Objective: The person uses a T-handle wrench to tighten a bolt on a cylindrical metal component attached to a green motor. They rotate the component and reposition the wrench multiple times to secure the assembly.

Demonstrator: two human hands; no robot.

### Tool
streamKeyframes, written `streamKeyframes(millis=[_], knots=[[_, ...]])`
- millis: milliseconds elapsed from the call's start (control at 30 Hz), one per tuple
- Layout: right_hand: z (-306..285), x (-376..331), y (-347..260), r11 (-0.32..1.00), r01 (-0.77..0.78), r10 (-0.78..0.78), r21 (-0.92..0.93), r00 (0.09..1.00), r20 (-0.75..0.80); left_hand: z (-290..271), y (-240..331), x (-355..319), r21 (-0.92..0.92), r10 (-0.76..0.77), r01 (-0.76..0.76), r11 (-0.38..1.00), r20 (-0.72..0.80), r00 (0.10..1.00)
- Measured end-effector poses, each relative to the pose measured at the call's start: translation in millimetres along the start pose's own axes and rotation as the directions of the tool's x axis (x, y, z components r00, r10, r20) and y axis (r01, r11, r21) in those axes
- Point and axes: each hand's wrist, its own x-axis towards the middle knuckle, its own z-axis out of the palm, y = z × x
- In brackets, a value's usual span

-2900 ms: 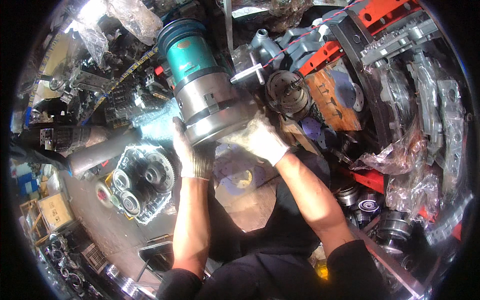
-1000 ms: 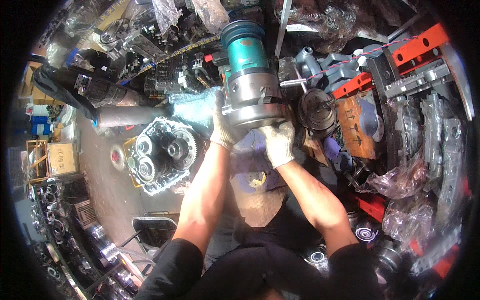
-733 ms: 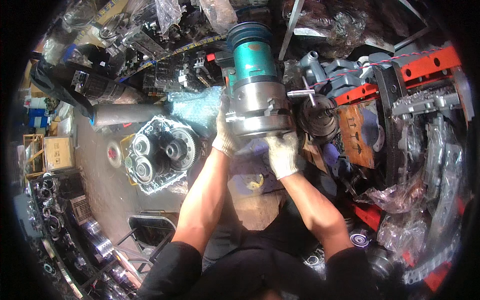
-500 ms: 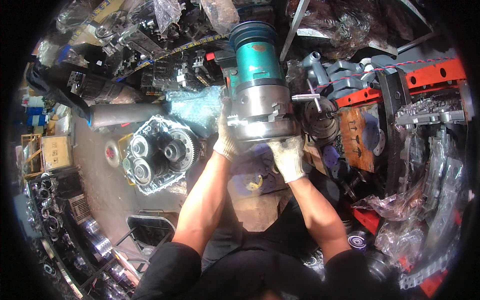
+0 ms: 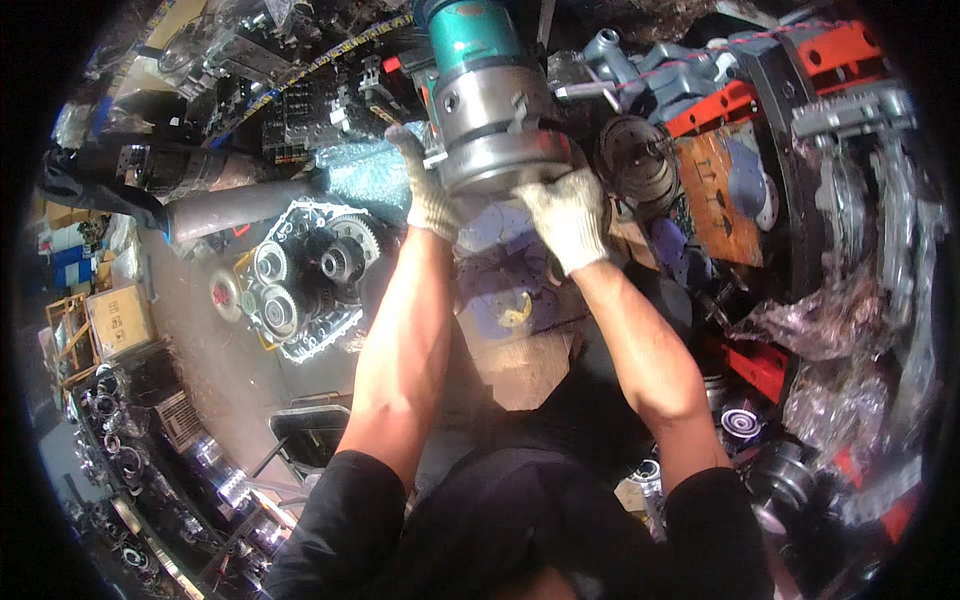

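A steel chuck with stepped jaws sits below a green cylindrical housing at the top middle. At the chuck's lower face is a thick round metal disc. My left hand, in a white knit glove with darkened fingertips, stands upright at the disc's left side, fingers stretched out. Against the disc's lower right edge, my right hand, gloved alike, is closed with its fingers bent at the rim. Part of its grip is hidden by the disc. A metal T-handle lies right of the chuck.
Left of my forearm stands an open gear case with several gears. A grey tube and bubble wrap lie beyond it. Purple-blue plates are below my hands. An orange-red rack with metal parts fills the right.
The view has shifted, so the chuck and disc now appear higher and slightly left. Both hands stay by the disc; the left hand's fingers stand farther out from its side.
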Motion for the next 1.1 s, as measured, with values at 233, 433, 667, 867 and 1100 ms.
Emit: streamKeyframes(millis=[233,433,667,867,1100], knots=[[5.8,-0.3,-8.4,0.995,-0.086,0.091,0.059,0.992,-0.086,-19.9,-9.4,15.8,0.045,0.052,-0.053,0.998,0.013,0.999],[6.9,-3.3,-7.4,0.992,-0.086,0.094,0.094,0.991,-0.093,-58.2,-24.7,51.5,0.007,0.189,-0.253,0.967,0.644,0.741],[2.3,-2.4,-3.9,0.999,-0.04,0.04,0.011,0.999,-0.027,-30.9,-36.9,16.0,0.004,0.026,-0.028,1.0,0.199,0.98],[-11.5,9.2,4.4,0.986,0.052,-0.033,-0.156,0.992,0.12,-27.5,-25.5,20.8,-0.214,-0.046,0.173,0.961,0.497,0.867],[-64.3,6.6,-33.9,0.904,0.125,-0.013,-0.409,0.964,0.266,-24.5,-23.8,7.5,-0.084,-0.058,0.088,0.993,0.309,0.949]])
